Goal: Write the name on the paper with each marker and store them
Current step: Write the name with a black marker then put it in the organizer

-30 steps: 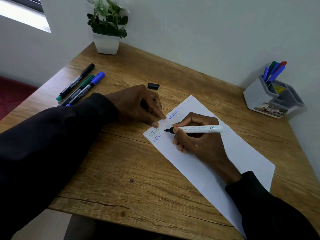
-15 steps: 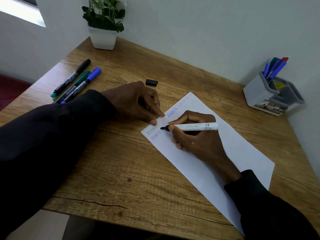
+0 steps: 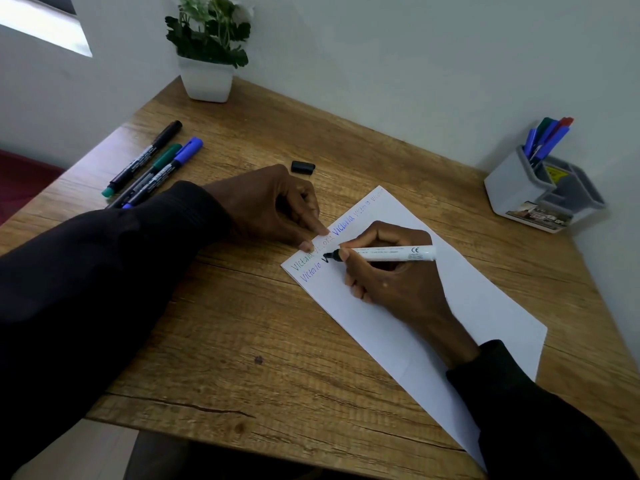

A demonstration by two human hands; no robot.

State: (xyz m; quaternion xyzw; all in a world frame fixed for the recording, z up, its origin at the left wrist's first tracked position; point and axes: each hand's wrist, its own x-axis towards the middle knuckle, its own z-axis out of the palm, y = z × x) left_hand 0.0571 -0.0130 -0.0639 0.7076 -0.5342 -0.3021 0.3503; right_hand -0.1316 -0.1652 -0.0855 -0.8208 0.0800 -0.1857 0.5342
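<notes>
A white sheet of paper point(image 3: 450, 306) lies slanted on the wooden table, with the name written several times in coloured ink along its top edge. My right hand point(image 3: 391, 278) grips a white marker with a black tip point(image 3: 391, 253), and the tip touches the paper at a fresh black stroke. My left hand point(image 3: 273, 206) presses its fingertips on the paper's upper left edge. The marker's black cap point(image 3: 303, 167) lies on the table behind my left hand. Three capped markers point(image 3: 152, 168), black, green and blue, lie at the far left.
A grey desk organiser point(image 3: 519, 192) holding several markers stands at the right by the wall. A white pot with a green plant point(image 3: 206, 81) sits at the table's far corner. The wooden table point(image 3: 242, 341) has its front edge near me.
The black tip has reached the paper and drawn a first black stroke after the blue name. My left hand keeps pressing the sheet.
</notes>
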